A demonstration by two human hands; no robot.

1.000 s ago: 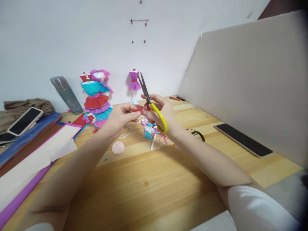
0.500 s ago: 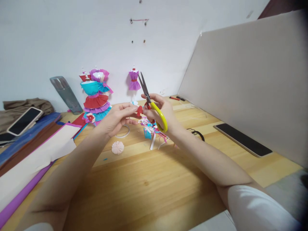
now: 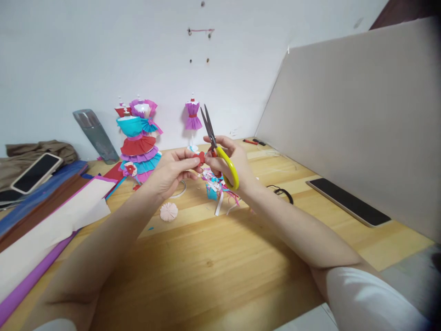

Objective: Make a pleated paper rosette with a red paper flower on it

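Observation:
Between the fingertips of my left hand (image 3: 175, 172) is a small red piece of crepe paper (image 3: 200, 158), pinched by thumb and forefinger. My right hand (image 3: 230, 158) holds yellow-handled scissors (image 3: 227, 168), blades up and a little apart, and its fingertips meet the red piece's right side. A pale pink pleated paper rosette (image 3: 168, 212) lies on the table below my left hand. Under the hands sits a heap of white, pink and blue paper scraps (image 3: 220, 188). A ring of tape (image 3: 181, 189) is partly hidden behind my left hand.
Small dress forms in ruffled paper dresses (image 3: 138, 146) stand at the back left, with another dress form (image 3: 193, 115) by the wall. Paper sheets (image 3: 58, 216) and a phone (image 3: 37, 173) lie left. A black-topped slab (image 3: 347, 201) lies right, beside a grey panel (image 3: 351, 115).
The red paper has been turned and spread between my fingertips, showing wider now. Both hands and the scissors keep nearly the same place; the view has shifted slightly.

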